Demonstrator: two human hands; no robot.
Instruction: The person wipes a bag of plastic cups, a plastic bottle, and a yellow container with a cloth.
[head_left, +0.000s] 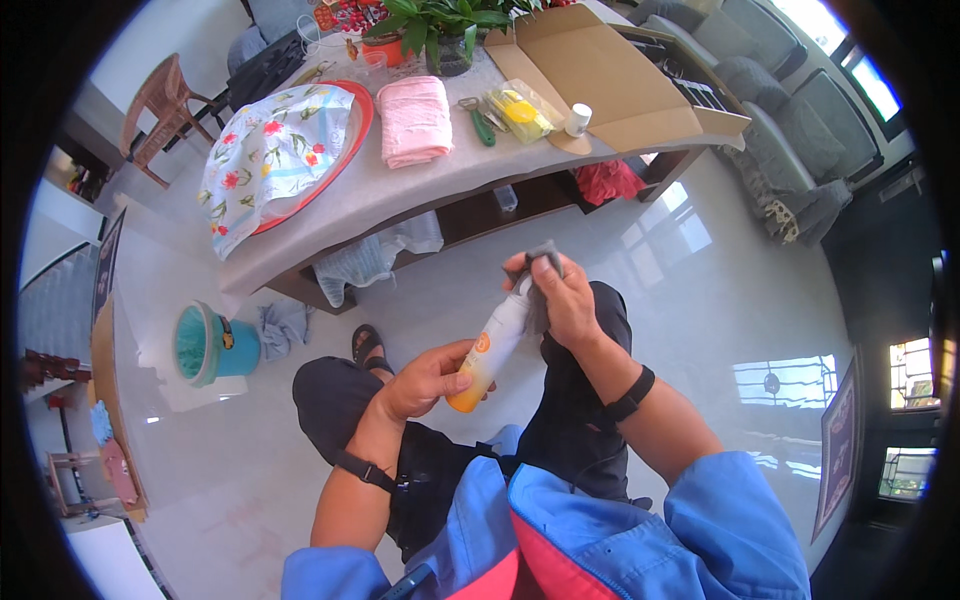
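My left hand (429, 381) grips the lower end of a white bottle (491, 346) that fades to orange at its base. The bottle is tilted, its top pointing up and to the right, and bears writing and an orange emblem. A grey cloth (538, 304) is bunched in my right hand (564, 296), pressed around the bottle's neck. The cloth and fingers partly hide the bottle's top. On the table, a white cap (577, 120) stands by the edge of an opened cardboard box (600, 71).
The cloth-covered table (352, 202) carries a folded pink towel (415, 120), a green-handled peeler (480, 124), a yellow packet (521, 112) and a red-rimmed tray (364, 120) under a floral cloth (277, 150). A turquoise bucket (238, 347) stands on the floor at left, beside a crumpled cloth (285, 326).
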